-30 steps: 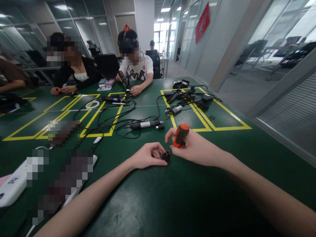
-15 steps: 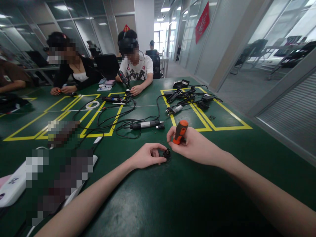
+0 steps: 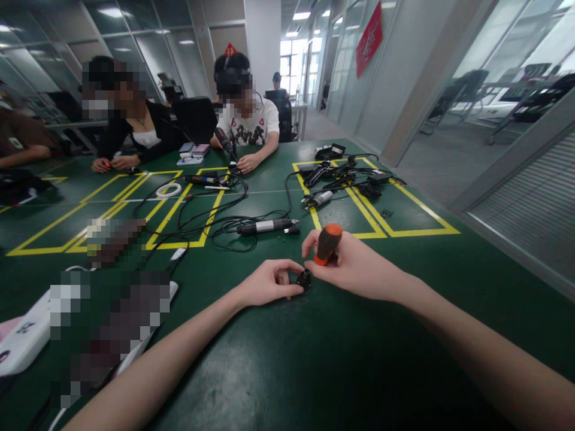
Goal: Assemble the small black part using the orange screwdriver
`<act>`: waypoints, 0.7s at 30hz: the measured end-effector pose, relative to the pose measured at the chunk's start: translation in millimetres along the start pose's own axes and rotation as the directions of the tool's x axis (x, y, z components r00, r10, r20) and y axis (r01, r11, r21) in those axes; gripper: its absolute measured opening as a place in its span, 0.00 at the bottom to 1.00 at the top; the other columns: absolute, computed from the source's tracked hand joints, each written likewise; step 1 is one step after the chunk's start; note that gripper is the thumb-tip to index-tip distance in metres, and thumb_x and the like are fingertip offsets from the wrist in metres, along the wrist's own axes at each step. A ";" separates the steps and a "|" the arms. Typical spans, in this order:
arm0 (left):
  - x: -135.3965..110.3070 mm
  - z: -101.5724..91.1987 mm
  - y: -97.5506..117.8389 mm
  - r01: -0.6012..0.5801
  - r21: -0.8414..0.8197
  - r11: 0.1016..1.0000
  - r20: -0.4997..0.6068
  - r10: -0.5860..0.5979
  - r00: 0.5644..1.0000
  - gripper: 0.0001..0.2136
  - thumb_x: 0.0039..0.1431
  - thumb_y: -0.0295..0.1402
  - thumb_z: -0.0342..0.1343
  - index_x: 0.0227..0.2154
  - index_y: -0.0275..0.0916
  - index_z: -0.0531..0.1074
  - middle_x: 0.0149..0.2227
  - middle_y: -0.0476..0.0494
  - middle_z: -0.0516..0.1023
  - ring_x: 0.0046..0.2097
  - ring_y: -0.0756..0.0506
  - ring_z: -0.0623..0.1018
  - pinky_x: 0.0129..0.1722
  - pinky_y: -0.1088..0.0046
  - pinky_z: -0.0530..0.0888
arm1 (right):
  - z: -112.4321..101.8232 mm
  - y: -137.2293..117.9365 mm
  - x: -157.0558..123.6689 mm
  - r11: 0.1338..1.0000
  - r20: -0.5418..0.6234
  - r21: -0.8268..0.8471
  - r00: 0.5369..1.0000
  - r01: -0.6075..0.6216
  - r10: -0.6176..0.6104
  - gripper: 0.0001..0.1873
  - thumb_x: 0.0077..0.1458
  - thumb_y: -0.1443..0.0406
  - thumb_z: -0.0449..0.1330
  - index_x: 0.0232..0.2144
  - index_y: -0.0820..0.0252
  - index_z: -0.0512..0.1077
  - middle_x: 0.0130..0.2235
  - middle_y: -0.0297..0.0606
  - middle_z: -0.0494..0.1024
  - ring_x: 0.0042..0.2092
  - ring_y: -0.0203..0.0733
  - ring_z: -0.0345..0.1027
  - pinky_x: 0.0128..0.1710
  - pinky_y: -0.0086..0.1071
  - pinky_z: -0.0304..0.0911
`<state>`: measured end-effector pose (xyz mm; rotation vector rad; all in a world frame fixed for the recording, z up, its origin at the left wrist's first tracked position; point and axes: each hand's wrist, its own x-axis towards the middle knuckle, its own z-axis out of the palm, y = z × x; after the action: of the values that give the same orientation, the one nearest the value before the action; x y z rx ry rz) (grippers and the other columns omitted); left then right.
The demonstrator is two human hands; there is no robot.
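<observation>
My left hand [image 3: 272, 282] rests on the green table, with thumb and fingers closed around a small black round part [image 3: 304, 279] that has a short collar on top. In my right hand [image 3: 354, 263] is a screwdriver [image 3: 329, 242] with an orange and dark grey handle, gripped between thumb and fingers just above and to the right of that part. The handle leans, its butt end pointing up. Its shaft and tip are hidden behind my fingers, so I cannot tell whether it touches the part.
Beyond my hands lies a grey-and-black cylindrical tool [image 3: 265, 227] with looped black cables. Further right are a silver-grey tool [image 3: 320, 199], tangled cables [image 3: 345, 176] and small screws [image 3: 387, 213]. A white ring [image 3: 168, 190] lies left. Two co-workers sit across the green table [image 3: 251, 371].
The screwdriver handle has tilted and turned slightly in my right hand, its butt end now more toward me. My left hand and the black part have stayed in place.
</observation>
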<state>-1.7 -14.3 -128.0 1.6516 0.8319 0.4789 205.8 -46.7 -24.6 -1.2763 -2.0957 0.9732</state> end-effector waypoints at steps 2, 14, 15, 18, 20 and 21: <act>-0.2 -0.1 0.1 -0.003 -0.001 1.000 0.000 0.003 1.000 0.25 0.53 0.40 0.68 0.51 0.32 0.76 0.21 0.53 0.75 0.23 0.53 0.69 0.26 0.79 0.63 | -0.4 1.6 0.8 1.000 0.008 0.005 1.000 0.007 -0.007 0.05 0.51 0.66 0.58 0.34 0.59 0.70 0.26 0.30 0.70 0.28 0.36 0.61 0.29 0.30 0.57; 0.0 0.1 -0.3 -0.019 -0.008 1.000 0.002 0.019 1.000 0.25 0.53 0.41 0.69 0.51 0.31 0.76 0.21 0.53 0.75 0.23 0.53 0.70 0.27 0.78 0.64 | 1.0 0.6 0.7 1.000 -0.006 0.002 1.000 -0.003 0.003 0.03 0.51 0.64 0.59 0.30 0.58 0.69 0.25 0.28 0.66 0.26 0.35 0.59 0.27 0.30 0.55; 0.0 0.0 -0.2 -0.020 -0.006 1.000 0.002 0.020 1.000 0.25 0.53 0.41 0.68 0.51 0.31 0.76 0.21 0.53 0.75 0.23 0.53 0.70 0.27 0.78 0.64 | 0.9 0.8 0.9 1.000 -0.017 0.002 1.000 -0.001 0.001 0.05 0.52 0.63 0.60 0.30 0.58 0.69 0.25 0.28 0.67 0.27 0.36 0.59 0.28 0.30 0.55; -0.2 0.1 -0.5 -0.030 -0.007 1.000 -0.004 0.030 1.000 0.24 0.53 0.40 0.68 0.50 0.31 0.76 0.21 0.53 0.75 0.23 0.53 0.70 0.27 0.78 0.65 | -0.5 1.6 1.2 1.000 -0.038 -0.016 0.999 0.003 -0.004 0.05 0.53 0.62 0.59 0.31 0.58 0.70 0.25 0.28 0.67 0.27 0.36 0.59 0.28 0.31 0.55; 0.0 0.1 -1.0 -0.033 -0.008 0.999 -0.006 0.032 0.999 0.24 0.54 0.40 0.68 0.50 0.32 0.77 0.21 0.53 0.75 0.23 0.53 0.70 0.27 0.78 0.65 | -1.7 2.0 1.1 1.000 -0.034 -0.023 0.999 0.008 -0.009 0.04 0.52 0.66 0.58 0.33 0.57 0.69 0.25 0.27 0.65 0.26 0.35 0.57 0.28 0.31 0.54; 0.3 0.1 -1.3 -0.032 -0.008 0.999 -0.005 0.032 0.999 0.24 0.54 0.40 0.68 0.50 0.32 0.77 0.21 0.53 0.75 0.23 0.53 0.70 0.27 0.78 0.65 | -2.1 2.0 0.9 1.000 -0.026 -0.024 1.000 0.007 -0.007 0.06 0.50 0.67 0.58 0.34 0.57 0.69 0.25 0.26 0.65 0.26 0.35 0.57 0.28 0.30 0.54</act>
<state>-1.8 -14.0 -129.2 1.6588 0.8064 0.5084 208.0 -44.6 -24.8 -1.2860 -2.0965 0.9259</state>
